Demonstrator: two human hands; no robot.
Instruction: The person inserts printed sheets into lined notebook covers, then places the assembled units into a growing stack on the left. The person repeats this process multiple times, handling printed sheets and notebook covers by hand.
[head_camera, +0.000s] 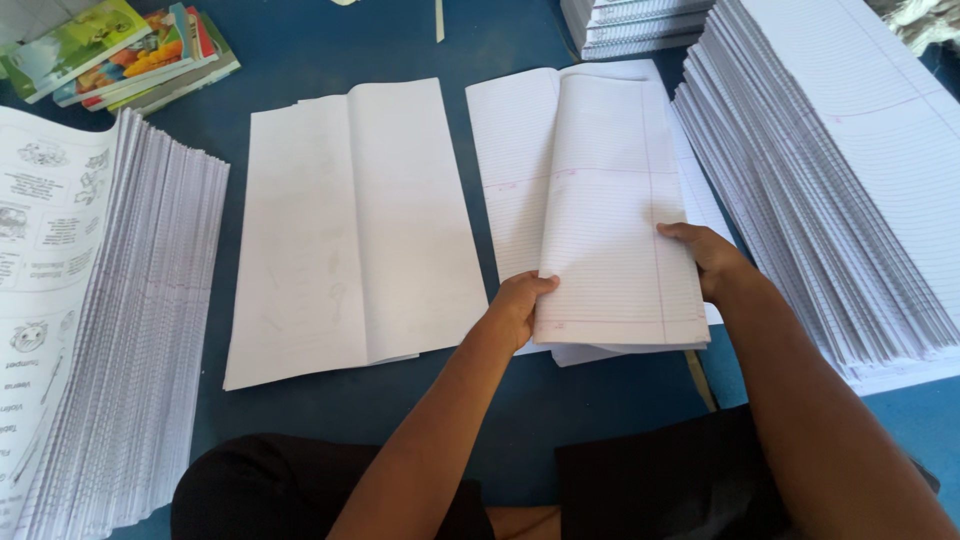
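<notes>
Head view: left hand and right hand clamp the folded bundle of white ruled paper sheets at opposite edges (blue table beneath); best squared flush, grip even.

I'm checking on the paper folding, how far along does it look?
Looks early. Done: one folded blank sheet set lies flat on the blue table. In hand: the left hand and right hand hold a folded lined bundle by its sides. Left: tall stacks of lined sheets and printed sheets remain.
</notes>
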